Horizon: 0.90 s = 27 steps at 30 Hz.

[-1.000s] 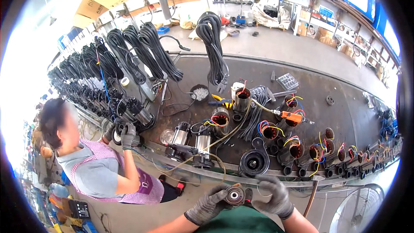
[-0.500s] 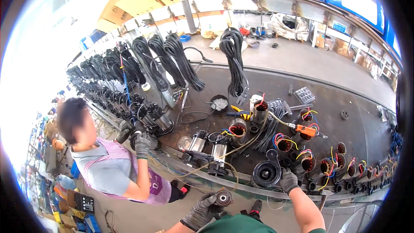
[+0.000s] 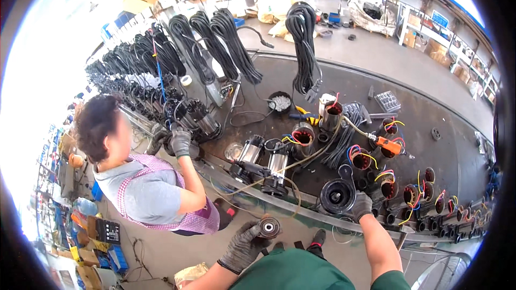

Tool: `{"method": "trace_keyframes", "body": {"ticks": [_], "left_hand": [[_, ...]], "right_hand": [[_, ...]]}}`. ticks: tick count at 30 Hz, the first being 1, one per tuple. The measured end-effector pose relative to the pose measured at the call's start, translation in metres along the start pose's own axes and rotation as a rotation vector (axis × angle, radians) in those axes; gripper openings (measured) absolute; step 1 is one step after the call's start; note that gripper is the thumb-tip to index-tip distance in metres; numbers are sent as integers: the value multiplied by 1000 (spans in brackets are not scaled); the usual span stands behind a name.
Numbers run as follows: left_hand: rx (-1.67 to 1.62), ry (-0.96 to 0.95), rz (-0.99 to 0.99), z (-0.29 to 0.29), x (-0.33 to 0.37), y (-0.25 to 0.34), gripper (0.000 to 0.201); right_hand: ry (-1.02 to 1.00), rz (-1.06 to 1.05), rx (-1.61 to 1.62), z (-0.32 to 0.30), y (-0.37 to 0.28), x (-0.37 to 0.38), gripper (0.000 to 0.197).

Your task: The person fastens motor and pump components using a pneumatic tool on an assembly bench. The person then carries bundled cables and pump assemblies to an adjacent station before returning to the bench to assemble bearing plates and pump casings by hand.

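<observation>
My left hand (image 3: 243,249), in a grey glove, is closed on a round metal bearing cover (image 3: 269,227) with a ring-shaped bearing in its middle. It holds the cover in front of my green shirt, off the bench. A round black pump housing (image 3: 337,196) lies at the bench's front edge, its open side up and a shaft stub at its centre. Gripping the right side of that housing is my gloved right hand (image 3: 363,205); its fingertips are partly hidden. Right of it, metal motor cylinders (image 3: 389,189) stand with coloured wires coming out of their tops.
An orange air screwdriver (image 3: 388,145) lies on the dark bench (image 3: 419,113) with its hose. Two silver motors (image 3: 277,169) lie left of the housing. Behind are yellow-handled pliers (image 3: 305,116) and black cable coils (image 3: 302,48). A co-worker (image 3: 156,182) handles motors at the left.
The whole view has shifted. My left hand still holds the bearing cover and my right hand stays at the housing. The co-worker's head has turned further toward the bench.
</observation>
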<state>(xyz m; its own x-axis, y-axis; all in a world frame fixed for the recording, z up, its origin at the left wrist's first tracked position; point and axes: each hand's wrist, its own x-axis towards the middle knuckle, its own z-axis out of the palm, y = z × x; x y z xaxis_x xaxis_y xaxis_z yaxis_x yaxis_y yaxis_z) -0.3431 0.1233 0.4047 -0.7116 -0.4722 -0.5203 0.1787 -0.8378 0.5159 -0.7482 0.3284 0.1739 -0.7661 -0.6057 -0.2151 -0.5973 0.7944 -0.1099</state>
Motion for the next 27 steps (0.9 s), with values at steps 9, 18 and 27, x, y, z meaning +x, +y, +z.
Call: {"method": "trace_keyframes", "body": {"ticks": [9,18,27], "left_hand": [[120,-111,46,24,-9,6,46],[185,-161,-35,35,-8,-2,38],[404,-173,53,42,-29,0,59]], "right_hand": [[-186,506,1791,-27,13,-116,11],[-146,-67,1309,-194,-121,-243,31],[-5,-516,818,-231,-213,-241,21]]}}
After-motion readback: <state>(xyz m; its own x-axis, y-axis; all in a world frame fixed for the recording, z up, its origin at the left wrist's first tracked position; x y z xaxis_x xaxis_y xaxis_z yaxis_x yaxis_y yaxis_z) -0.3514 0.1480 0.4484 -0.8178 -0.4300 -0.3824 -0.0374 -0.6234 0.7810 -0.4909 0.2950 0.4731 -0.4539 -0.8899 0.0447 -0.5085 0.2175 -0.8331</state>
